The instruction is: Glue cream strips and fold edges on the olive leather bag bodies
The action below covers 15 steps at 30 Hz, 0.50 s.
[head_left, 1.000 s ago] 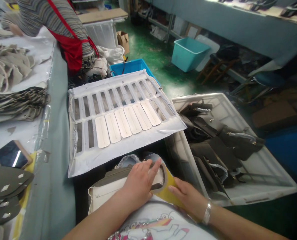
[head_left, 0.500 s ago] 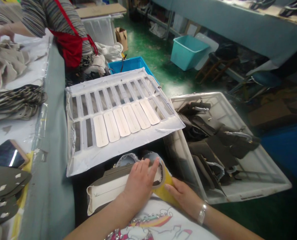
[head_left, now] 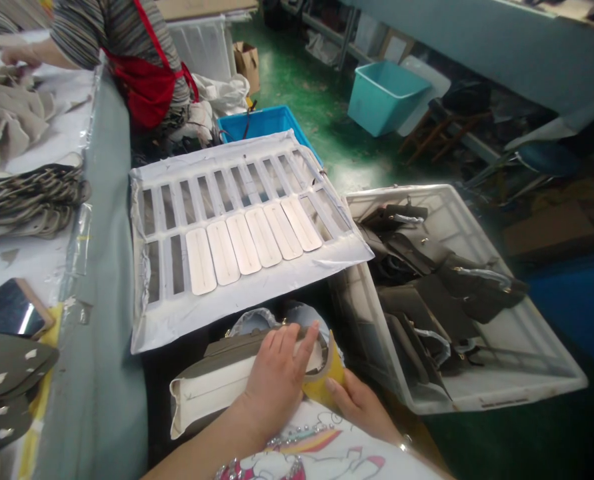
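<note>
My left hand (head_left: 277, 377) lies flat with fingers together on top of a cream and olive bag piece (head_left: 211, 383) resting on my lap. My right hand (head_left: 359, 403) holds a yellow strip (head_left: 327, 383) at the right end of that piece, fingers curled against it. Just beyond the hands lies a white board with rows of slots (head_left: 237, 230), several of them filled with cream oblong pieces.
A white crate (head_left: 517, 373) of dark leather parts stands at my right. At my left is a grey table edge (head_left: 107, 280) with a phone (head_left: 11, 310), olive cut pieces and stacked beige parts. Another person in a red apron (head_left: 141, 73) works farther along. Blue and teal bins sit on the green floor.
My right hand has drawn back toward me along the yellow strip. The left hand stays on the bag piece. The view has shifted slightly.
</note>
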### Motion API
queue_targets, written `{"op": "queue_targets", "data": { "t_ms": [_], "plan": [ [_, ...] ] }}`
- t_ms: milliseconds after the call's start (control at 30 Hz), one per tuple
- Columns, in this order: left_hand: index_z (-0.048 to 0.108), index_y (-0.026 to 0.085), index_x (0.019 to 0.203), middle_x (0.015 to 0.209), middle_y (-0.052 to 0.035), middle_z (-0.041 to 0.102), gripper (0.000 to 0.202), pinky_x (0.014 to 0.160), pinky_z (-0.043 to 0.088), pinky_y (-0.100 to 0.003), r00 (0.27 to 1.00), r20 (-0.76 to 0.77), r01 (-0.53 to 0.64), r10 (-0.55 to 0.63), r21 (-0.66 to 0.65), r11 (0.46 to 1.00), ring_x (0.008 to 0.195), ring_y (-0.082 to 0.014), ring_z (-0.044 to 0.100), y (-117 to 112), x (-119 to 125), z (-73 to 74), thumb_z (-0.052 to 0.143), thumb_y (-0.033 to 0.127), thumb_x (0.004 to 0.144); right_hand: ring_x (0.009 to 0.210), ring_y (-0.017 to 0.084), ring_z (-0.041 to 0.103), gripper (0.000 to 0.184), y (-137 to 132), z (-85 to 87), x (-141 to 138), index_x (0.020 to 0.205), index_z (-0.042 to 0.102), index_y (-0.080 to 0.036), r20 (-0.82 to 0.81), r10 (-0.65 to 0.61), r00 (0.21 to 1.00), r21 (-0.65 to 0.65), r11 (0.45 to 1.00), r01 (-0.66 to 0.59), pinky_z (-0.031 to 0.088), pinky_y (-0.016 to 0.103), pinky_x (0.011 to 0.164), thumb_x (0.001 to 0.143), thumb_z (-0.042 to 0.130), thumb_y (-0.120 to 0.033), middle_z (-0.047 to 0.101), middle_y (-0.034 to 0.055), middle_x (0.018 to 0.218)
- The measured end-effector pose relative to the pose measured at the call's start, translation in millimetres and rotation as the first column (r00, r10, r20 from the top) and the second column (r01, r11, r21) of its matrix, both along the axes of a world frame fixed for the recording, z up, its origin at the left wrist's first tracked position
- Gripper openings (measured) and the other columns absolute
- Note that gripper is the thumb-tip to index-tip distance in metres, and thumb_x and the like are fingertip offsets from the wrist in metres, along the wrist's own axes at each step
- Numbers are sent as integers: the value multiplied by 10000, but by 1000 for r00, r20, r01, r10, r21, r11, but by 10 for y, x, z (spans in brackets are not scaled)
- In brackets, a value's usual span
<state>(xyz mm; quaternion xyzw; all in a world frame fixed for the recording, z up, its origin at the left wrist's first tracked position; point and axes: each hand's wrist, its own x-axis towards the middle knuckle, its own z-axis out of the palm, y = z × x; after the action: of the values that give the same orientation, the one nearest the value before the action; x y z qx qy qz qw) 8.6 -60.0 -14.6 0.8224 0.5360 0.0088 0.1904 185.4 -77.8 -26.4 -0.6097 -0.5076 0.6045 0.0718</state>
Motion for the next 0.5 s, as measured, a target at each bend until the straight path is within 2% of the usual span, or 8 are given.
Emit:
{"op": "queue_targets", "data": {
  "t_ms": [133, 333, 500],
  "plan": [
    [33, 181, 1422, 1304, -143, 404, 933, 1001, 274, -445, 1000, -20, -6, 7, 12, 1000, 1191, -283, 372, -15, 4, 22, 496, 76, 620, 821, 238, 594, 512, -40, -11, -19, 974, 554, -154, 7, -19, 1000, -10, 1000, 19, 441, 340, 715, 755, 369, -579, 649, 96, 909],
    [146, 102, 1409, 1315, -157, 408, 813, 1004, 277, -444, 997, -70, -13, 15, 30, 999, 1195, -294, 371, -30, 35, -13, 499, 140, 678, 757, 228, 590, 543, -106, -195, 15, 965, 579, -153, -9, -51, 999, 37, 998, 51, 443, 334, 675, 750, 379, -609, 648, 85, 845],
    [251, 56, 1379, 1317, -169, 423, 694, 1004, 280, -448, 999, -45, -22, 23, 10, 1000, 1188, -306, 384, 7, 29, -42, 470, 232, 745, 781, 226, 585, 477, 77, -83, -60, 923, 577, -146, 8, -38, 999, 14, 999, 38, 448, 331, 704, 751, 425, -564, 646, 91, 855]
  ]
}}
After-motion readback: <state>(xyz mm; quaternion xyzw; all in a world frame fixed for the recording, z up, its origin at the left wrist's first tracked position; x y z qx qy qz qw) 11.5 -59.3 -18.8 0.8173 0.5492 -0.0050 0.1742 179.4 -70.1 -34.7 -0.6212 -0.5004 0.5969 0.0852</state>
